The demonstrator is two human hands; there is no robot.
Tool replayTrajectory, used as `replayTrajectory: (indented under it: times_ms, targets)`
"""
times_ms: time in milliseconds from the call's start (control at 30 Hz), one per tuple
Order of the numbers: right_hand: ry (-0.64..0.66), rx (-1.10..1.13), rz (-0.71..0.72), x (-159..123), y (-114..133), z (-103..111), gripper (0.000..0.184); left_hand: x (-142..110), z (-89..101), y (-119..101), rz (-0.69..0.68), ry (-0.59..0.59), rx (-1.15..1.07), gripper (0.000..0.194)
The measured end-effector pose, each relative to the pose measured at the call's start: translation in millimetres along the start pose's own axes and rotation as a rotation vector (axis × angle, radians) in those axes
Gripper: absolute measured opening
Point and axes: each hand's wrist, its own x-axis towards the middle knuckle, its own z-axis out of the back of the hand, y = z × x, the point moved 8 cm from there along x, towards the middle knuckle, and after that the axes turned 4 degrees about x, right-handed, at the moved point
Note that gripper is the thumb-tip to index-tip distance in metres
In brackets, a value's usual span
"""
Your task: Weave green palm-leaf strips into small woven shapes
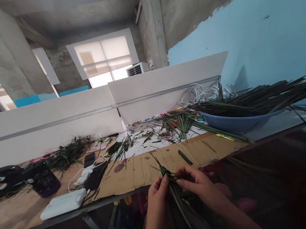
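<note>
Near the table's front edge, my left hand (pixel 158 193) pinches a small woven piece of green leaf strips (pixel 165 171) between thumb and fingers. Long strips trail from it down toward my lap, and thin ends poke up above the thumb. From the other side, my right hand (pixel 195 182) has its thumb and forefinger closed on a strip of the same piece. Just beyond the hands is a flat cardboard sheet (pixel 141 173), with a short cut leaf piece (pixel 185 157) lying on it.
At the right, a blue basin (pixel 236 122) holds long leaves reaching past its rim. Leaf scraps and bundles (pixel 181 123) lie behind the cardboard. Leftward are a white power bank (pixel 64 204), a cable, a dark phone (pixel 89 160) and a dark container (pixel 42 179). White partitions (pixel 165 80) stand behind.
</note>
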Motion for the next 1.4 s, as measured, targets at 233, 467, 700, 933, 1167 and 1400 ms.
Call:
replayTrajectory:
  times_ms: [233, 467, 700, 933, 1167, 1400]
  targets:
    - [-0.096, -0.619, 0.312, -14.5, 29.3, -2.1, 0.010, 3.3, 6.6, 6.7, 0.010, -0.010, 0.009, 0.037]
    - [-0.153, -0.816, 0.458, -21.1, 38.8, -4.4, 0.013, 2.2, 7.5, 4.1, -0.039, -0.008, 0.015, 0.034]
    - [-0.082, -0.334, 0.149, -7.8, 11.3, 6.0, 0.026, -6.9, -4.5, 2.4, 0.021, 0.022, -0.038, 0.036]
    - [-0.008, 0.373, -0.198, -0.4, -37.6, -2.7, 0.040, -7.3, -12.7, 8.8, 0.081, 0.137, -0.077, 0.037]
    - [0.007, 0.290, -0.115, -5.2, -28.1, -4.3, 0.036, 3.4, 1.0, 11.0, 0.037, 0.042, -0.094, 0.034]
    - [-0.121, -0.390, 0.295, -19.2, 21.3, 5.0, 0.014, 0.5, 1.5, 10.9, 0.045, 0.008, -0.130, 0.032]
